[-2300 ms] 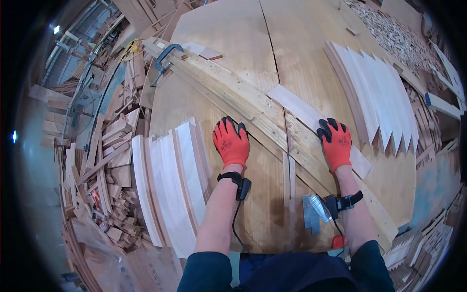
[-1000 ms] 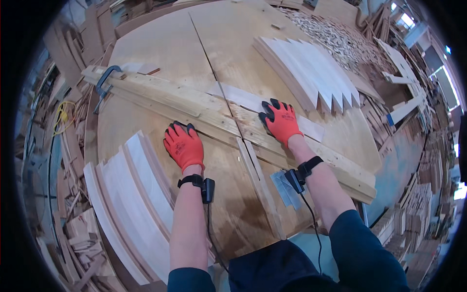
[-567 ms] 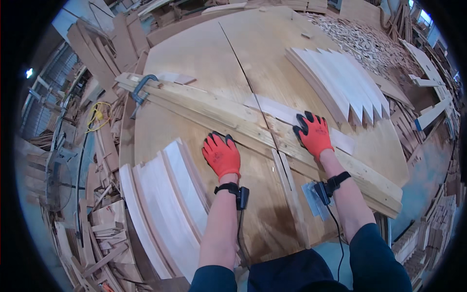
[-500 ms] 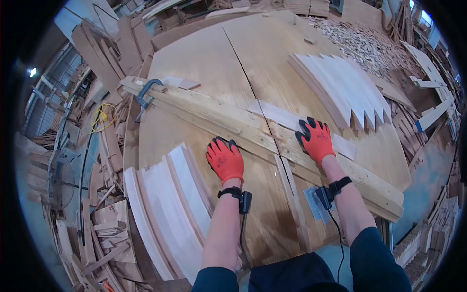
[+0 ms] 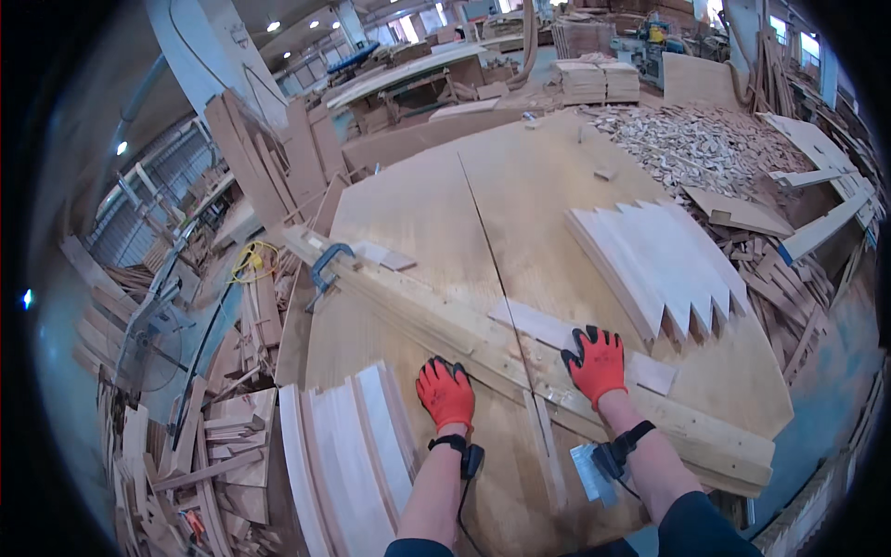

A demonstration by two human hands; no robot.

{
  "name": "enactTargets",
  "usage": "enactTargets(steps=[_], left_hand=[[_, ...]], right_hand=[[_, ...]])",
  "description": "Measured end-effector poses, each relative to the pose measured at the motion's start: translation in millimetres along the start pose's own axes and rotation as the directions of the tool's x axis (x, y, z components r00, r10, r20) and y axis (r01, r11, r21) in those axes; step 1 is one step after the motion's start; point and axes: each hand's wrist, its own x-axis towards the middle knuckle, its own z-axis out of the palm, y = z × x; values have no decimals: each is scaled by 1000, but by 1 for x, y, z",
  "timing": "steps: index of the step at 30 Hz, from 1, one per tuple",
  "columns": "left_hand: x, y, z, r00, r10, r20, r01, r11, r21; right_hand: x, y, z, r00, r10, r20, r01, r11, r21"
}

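Pale strip (image 5: 652,373) lies along the far side of the long timber beam (image 5: 455,320), which runs far left to near right across the tabletop (image 5: 408,200). Right hand (image 5: 594,364) palm-down over strip and beam; left hand (image 5: 446,394) at beam's near edge. Can't tell if either grips. Blue clamp (image 5: 324,265) at beam's far-left end.

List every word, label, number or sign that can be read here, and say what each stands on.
No text is readable.
Left hand's red glove: marks on the back, too small and blurred to read.
Right hand's red glove: likewise unreadable.
Blue clamp: no lettering can be made out.
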Motion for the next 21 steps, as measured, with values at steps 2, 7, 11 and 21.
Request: enactTargets(steps=[2, 7, 11, 21], left_hand=[[0, 8, -15, 1000, -6, 13, 6, 1000, 3], [-5, 20, -30, 1000, 11, 2, -11, 999, 33], [-10, 25, -42, 998, -14, 67, 12, 1000, 22], [5, 3, -39, 999, 30, -12, -31, 982, -187]], right_hand=[[7, -3, -15, 999, 24, 47, -22, 999, -38], [47, -3, -62, 917, 119, 381, -19, 966, -258], [83, 3, -66, 874, 27, 484, 59, 985, -162], [69, -5, -50, 958, -148, 244, 177, 979, -100]])
